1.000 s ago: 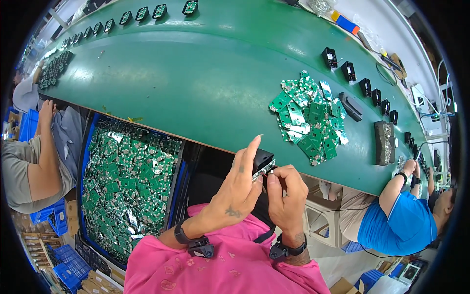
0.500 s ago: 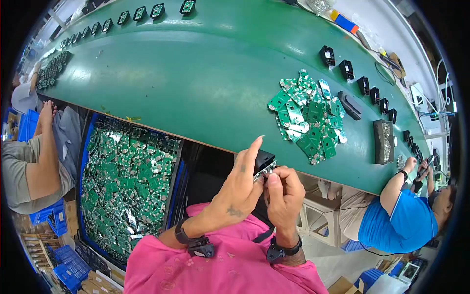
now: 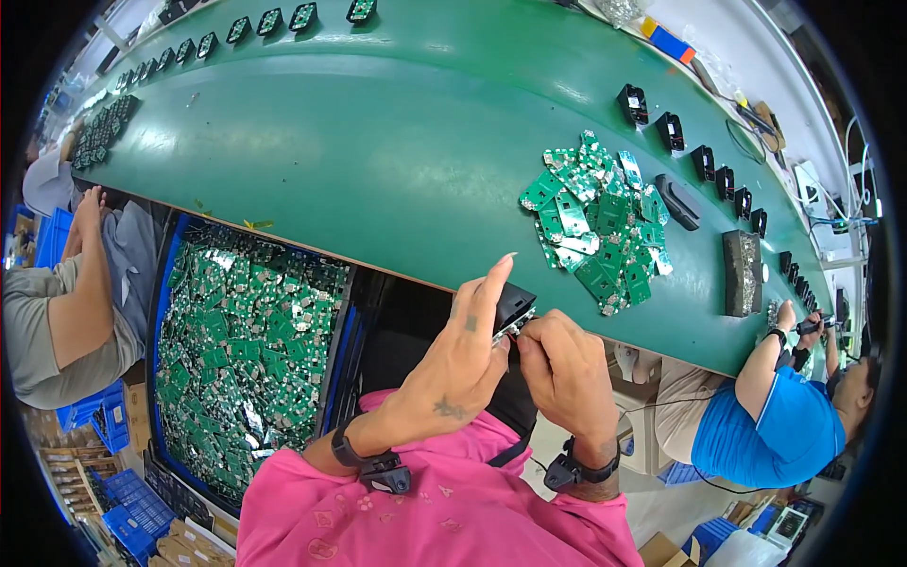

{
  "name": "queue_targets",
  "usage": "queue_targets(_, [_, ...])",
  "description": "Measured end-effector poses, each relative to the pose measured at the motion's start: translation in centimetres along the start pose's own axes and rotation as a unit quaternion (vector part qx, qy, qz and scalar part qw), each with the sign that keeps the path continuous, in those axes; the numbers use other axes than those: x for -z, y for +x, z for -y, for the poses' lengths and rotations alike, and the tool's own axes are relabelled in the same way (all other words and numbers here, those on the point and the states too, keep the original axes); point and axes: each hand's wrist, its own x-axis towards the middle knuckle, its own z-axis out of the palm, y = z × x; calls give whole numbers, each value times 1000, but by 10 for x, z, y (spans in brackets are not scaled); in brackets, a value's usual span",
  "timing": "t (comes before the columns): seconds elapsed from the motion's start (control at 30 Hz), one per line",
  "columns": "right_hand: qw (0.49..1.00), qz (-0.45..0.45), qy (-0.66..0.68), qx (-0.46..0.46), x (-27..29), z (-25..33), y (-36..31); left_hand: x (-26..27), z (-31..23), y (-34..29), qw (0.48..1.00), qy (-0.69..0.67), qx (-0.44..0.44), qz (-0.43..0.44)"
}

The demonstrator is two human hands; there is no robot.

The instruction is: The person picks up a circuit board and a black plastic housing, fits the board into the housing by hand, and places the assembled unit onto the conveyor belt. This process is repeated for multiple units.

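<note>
Just off the table's front edge, my left hand (image 3: pixel 452 354) grips a small black plastic housing (image 3: pixel 513 302), its index finger stretched up alongside. A green circuit board (image 3: pixel 515 326) shows at the housing's near side, angled toward my right hand (image 3: pixel 572 378). The fingers of that right hand are pinched together at the board's edge. Whatever sits between those fingertips is hidden. Beyond my hands, a loose pile of green circuit boards (image 3: pixel 619 222) lies on the green table (image 3: pixel 378 170).
A big blue-edged bin of circuit boards (image 3: pixel 250 331) stands left of me. Black housings (image 3: pixel 671 132) line the table's right. A dark curved part (image 3: pixel 677 201) and a worn dark block (image 3: pixel 743 274) lie nearby. A co-worker in blue (image 3: pixel 775 425) sits right, another person (image 3: pixel 71 312) left.
My right hand has rolled over so its back faces up, and its wrist has shifted right. The thumb is now mostly hidden. My left hand keeps its hold on the housing.
</note>
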Motion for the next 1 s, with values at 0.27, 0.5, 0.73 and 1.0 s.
queue_targets(0.27, [999,37,-7,-3,5,-4,0,2,-2,1,999,-13,27,30])
queue_targets(0.5, [997,80,8,10,11,-9,2,0,0,2,999,11,12,41])
queue_targets(0.73, [993,110,27,9,15,-15,0,4,0,4,997,-10,35,72])
queue_targets(1.0, [995,79,52,-2,12,-16,2,2,0,5,997,15,19,74])
